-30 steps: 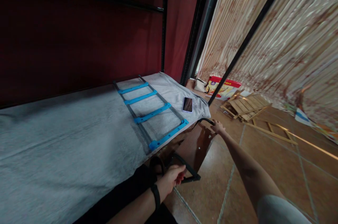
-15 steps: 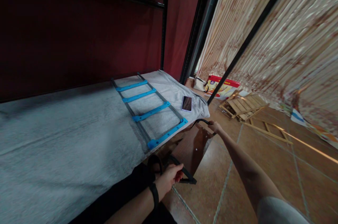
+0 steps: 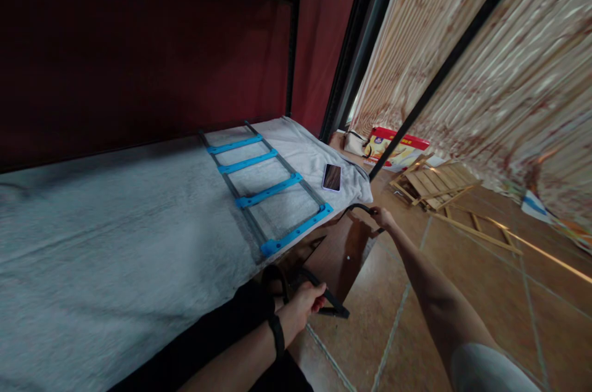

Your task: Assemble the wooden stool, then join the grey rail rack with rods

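The left hand, nearest, with a black band at its wrist, has its fingers curled around the near black leg frame of a small brown folding table. The table is low beside the edge of the grey cloth, over the tiled floor; whether it touches the tiles cannot be told. Farther out, the right hand is closed on the far black leg frame. On the cloth, a blue-and-grey ladder-like frame lies flat, with a phone to its right. Beyond a slanting black post, a slatted wooden piece lies on the floor, then a red-and-yellow box and a pale bag near the pleated, patterned curtain.
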